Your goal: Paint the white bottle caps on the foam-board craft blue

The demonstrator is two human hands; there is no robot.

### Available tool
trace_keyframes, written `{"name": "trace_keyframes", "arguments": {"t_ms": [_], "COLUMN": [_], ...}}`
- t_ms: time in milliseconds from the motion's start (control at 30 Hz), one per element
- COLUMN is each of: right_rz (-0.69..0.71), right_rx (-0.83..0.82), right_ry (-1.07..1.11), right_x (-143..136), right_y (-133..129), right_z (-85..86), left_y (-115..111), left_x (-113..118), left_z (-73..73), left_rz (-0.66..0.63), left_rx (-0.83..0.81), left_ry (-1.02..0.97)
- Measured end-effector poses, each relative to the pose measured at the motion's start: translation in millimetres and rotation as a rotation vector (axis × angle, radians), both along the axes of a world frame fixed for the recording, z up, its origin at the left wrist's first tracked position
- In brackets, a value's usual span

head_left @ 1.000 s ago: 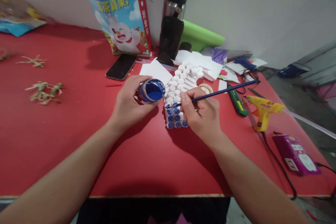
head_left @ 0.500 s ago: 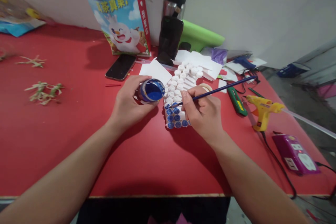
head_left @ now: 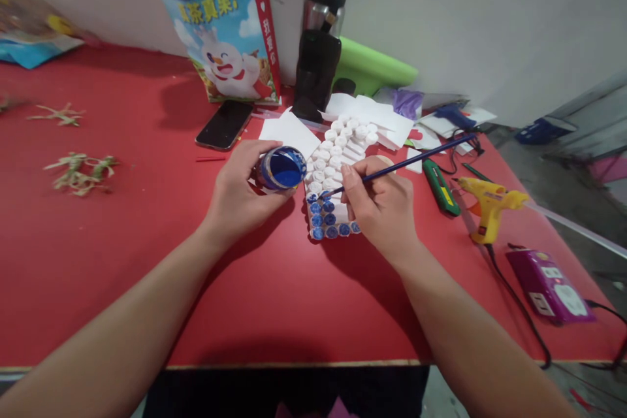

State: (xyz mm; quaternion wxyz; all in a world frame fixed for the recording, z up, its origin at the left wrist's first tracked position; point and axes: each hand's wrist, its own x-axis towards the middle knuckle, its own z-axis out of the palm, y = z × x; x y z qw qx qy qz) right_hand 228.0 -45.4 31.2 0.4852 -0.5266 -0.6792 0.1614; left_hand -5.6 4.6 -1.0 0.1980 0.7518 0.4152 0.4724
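Observation:
My left hand (head_left: pixel 240 189) is wrapped round a small jar of blue paint (head_left: pixel 281 168), its open mouth tilted towards me. In my right hand (head_left: pixel 379 206) a long dark-blue paintbrush (head_left: pixel 416 158) is pinched, its tip down at the left part of a piece made of rolled white paper coils (head_left: pixel 323 163). Several coils at its near end (head_left: pixel 317 219) are blue; the others are white. My right hand hides part of the piece's right side.
A phone (head_left: pixel 225 125), a printed bag (head_left: pixel 225 32) and a black bottle (head_left: pixel 317 72) stand or lie behind. To the right are a green cutter (head_left: pixel 441 187), a yellow glue gun (head_left: pixel 490 206) and a purple power socket (head_left: pixel 548 286). Straw figures (head_left: pixel 81 172) lie left on the red table (head_left: pixel 147 261).
The brush and my right hand have shifted very slightly to the right, the brush tip staying among the coils. The jar in my left hand has hardly moved.

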Motion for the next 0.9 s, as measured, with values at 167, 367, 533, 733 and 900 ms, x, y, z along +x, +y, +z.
{"name": "trace_keyframes", "arguments": {"t_ms": [167, 367, 533, 733, 900], "right_rz": [0.019, 0.022, -0.012, 0.017, 0.004], "right_rx": [-0.004, -0.009, 0.021, -0.007, -0.028], "right_ry": [0.002, -0.011, 0.063, 0.064, 0.041], "right_x": [-3.3, -1.1, -0.3, -2.4, -0.5], "right_y": [-0.9, 1.5, -1.2, -0.8, -1.3], "right_z": [-0.4, -2.0, -1.6, -2.7, -2.3], "left_y": [-0.2, 0.2, -0.2, 0.4, 0.7], "left_x": [-0.1, -0.2, -0.2, 0.8, 0.4], "left_z": [0.2, -1.3, 0.7, -0.4, -1.1], "left_rz": [-0.001, 0.008, -0.003, 0.006, 0.018], "left_rx": [-0.005, -0.02, 0.022, 0.006, -0.018], "left_ry": [0.003, 0.003, 0.008, -0.007, 0.0]}}
